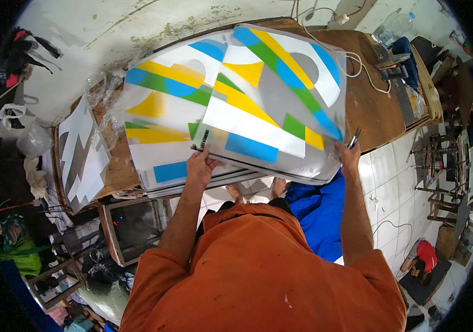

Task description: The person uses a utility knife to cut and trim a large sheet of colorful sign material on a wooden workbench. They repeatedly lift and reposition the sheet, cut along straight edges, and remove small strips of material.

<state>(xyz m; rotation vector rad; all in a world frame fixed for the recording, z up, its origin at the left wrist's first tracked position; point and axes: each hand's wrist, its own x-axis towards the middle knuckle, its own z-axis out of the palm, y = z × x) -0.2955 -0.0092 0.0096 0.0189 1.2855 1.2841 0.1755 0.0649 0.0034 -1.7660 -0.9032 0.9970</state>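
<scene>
A large translucent sheet (281, 108) printed with yellow, green, blue and white geometric shapes is spread before me. It overlaps a similar patterned sheet (164, 113) on the left. My left hand (200, 167) is closed on the near left corner of the upper sheet, fingers partly under the edge. At the near right edge, my right hand (348, 159) grips the same sheet. A slim, dark pointed tool (354, 138) with a pale metal tip also sticks up from the right hand; its exact kind is unclear. Between my hands the sheet's near edge sags over the table's front.
Under the sheets is a brown wooden table (375, 105). A white cable (361, 65) curls on its right. Grey-and-white cut sheet (81, 157) lies at left. Below are blue fabric (318, 207), a framed box (137, 227) and white floor tiles (386, 171). Plastic bottles (397, 25) stand far right.
</scene>
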